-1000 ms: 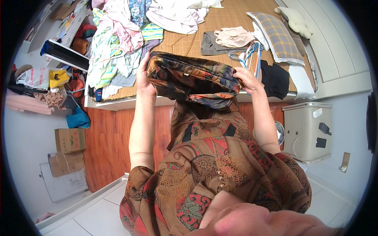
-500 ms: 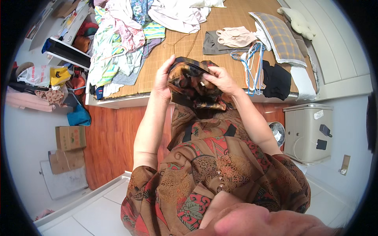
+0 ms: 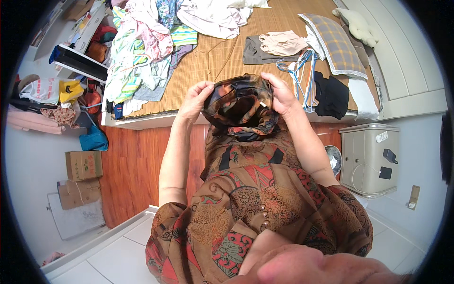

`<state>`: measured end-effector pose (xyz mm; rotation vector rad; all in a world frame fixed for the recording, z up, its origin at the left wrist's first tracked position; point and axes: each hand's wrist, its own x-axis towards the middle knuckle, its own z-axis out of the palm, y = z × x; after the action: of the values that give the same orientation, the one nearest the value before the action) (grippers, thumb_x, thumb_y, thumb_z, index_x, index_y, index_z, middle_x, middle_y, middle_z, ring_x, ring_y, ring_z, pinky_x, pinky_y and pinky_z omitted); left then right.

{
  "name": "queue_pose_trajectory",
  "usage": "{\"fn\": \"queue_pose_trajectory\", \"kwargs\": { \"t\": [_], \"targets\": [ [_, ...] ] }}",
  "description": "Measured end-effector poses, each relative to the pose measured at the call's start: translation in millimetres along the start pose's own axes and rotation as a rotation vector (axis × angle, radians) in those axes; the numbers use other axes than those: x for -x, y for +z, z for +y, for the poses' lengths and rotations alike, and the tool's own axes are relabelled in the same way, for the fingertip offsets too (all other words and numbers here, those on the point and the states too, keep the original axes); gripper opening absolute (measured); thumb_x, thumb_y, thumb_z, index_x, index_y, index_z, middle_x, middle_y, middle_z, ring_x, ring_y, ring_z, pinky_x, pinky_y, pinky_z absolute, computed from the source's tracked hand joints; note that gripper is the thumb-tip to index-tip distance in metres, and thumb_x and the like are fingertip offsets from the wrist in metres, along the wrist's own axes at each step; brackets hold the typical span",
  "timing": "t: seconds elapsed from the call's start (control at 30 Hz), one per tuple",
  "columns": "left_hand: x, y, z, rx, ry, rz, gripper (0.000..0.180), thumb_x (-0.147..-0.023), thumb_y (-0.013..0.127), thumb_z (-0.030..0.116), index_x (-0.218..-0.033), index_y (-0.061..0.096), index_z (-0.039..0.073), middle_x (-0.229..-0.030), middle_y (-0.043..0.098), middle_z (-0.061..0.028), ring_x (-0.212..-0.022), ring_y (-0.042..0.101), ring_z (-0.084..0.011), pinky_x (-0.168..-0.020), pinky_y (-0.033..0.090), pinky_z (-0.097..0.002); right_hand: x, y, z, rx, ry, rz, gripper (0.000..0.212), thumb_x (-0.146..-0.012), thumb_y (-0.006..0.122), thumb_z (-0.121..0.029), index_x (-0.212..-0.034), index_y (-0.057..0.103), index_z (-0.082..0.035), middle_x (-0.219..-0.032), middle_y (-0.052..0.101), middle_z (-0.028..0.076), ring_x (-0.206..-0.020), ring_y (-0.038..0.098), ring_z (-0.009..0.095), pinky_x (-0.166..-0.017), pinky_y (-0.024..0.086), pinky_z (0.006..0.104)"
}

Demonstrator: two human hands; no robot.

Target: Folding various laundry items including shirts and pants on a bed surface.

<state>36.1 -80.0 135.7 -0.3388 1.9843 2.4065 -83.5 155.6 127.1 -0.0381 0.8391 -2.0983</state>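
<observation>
Between my hands is a shiny dark garment [image 3: 226, 100] with an orange-brown pattern and a small white label inside. Its exact kind does not show. The garment's round opening is spread wide and faces me, and its lower part hangs in folds over my lap. My left hand [image 3: 196, 100] pinches the left side of the rim with thumb and fingers. On the right side of the rim, my right hand [image 3: 283, 95] grips the cloth, thumb up along the top edge.
Ahead is a bed with a woven mat [image 3: 208, 57]. A heap of clothes [image 3: 146, 52] lies left on it. Folded clothes [image 3: 279, 45], several hangers [image 3: 302, 78], black cloth [image 3: 331, 94] and a plaid pillow [image 3: 333, 42] lie right. A cabinet [image 3: 364, 161] stands right, a cardboard box [image 3: 84, 165] left.
The garment was bunched and partly folded; now its opening is spread round. My right hand has shifted outward and up to the right rim. My left hand has moved slightly down.
</observation>
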Motion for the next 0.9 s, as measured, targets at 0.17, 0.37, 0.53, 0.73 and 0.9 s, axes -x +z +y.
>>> {"fn": "queue_pose_trajectory", "kwargs": {
  "t": [0.17,0.37,0.53,0.73,0.9],
  "targets": [
    [-3.2,-10.7,-9.1,-0.059,-0.022,-0.053,0.02,-0.093,0.055,0.024,-0.096,0.061,0.005,-0.08,0.064,0.0001,-0.072,0.06,-0.0067,-0.066,0.049,-0.021,4.1,4.4,0.9,0.127,0.008,-0.044,0.025,-0.093,0.052,-0.023,-0.093,0.062,0.0,-0.087,0.067,0.008,-0.077,0.064,0.015,-0.072,0.053,0.0296],
    [-6.7,-14.9,7.4,0.445,-0.256,0.07,0.031,-0.088,0.061,0.028,-0.106,0.059,0.003,-0.086,0.067,-0.0149,-0.069,0.067,-0.0207,-0.057,0.056,-0.0305,8.7,8.5,13.3,0.689,-0.061,-0.173,0.033,-0.094,0.054,-0.034,-0.089,0.064,-0.003,-0.079,0.06,-0.002,-0.071,0.054,0.004,-0.062,0.045,0.023],
    [-21.4,-27.8,-7.1,0.381,-0.282,0.103,0.034,-0.09,0.058,0.03,-0.112,0.058,0.004,-0.09,0.065,-0.0135,-0.076,0.065,-0.019,-0.065,0.053,-0.0303,7.5,6.6,6.9,0.613,0.148,-0.4,0.028,-0.094,0.055,-0.027,-0.092,0.064,-0.001,-0.084,0.064,0.001,-0.069,0.058,0.006,-0.062,0.046,0.0217],
    [-9.6,-22.6,-44.1,-0.272,0.117,0.523,0.033,-0.094,0.051,0.029,-0.108,0.06,0.0,-0.078,0.062,-0.0085,-0.069,0.061,-0.0137,-0.06,0.05,-0.0285,-10.4,7.6,15.0,0.05,0.029,-0.081,0.019,-0.093,0.052,-0.015,-0.092,0.06,0.002,-0.085,0.066,0.009,-0.073,0.064,0.015,-0.066,0.055,0.0293],
    [25.2,34.0,-25.0,0.185,-0.242,-0.008,0.046,-0.096,0.044,0.041,-0.107,0.059,-0.001,-0.086,0.064,-0.0086,-0.074,0.062,-0.0169,-0.069,0.049,-0.0286,-23.8,0.9,26.4,0.013,-0.01,0.033,0.016,-0.093,0.051,-0.013,-0.092,0.06,0.0,-0.084,0.065,0.008,-0.072,0.063,0.016,-0.065,0.055,0.0301]
  ]
}}
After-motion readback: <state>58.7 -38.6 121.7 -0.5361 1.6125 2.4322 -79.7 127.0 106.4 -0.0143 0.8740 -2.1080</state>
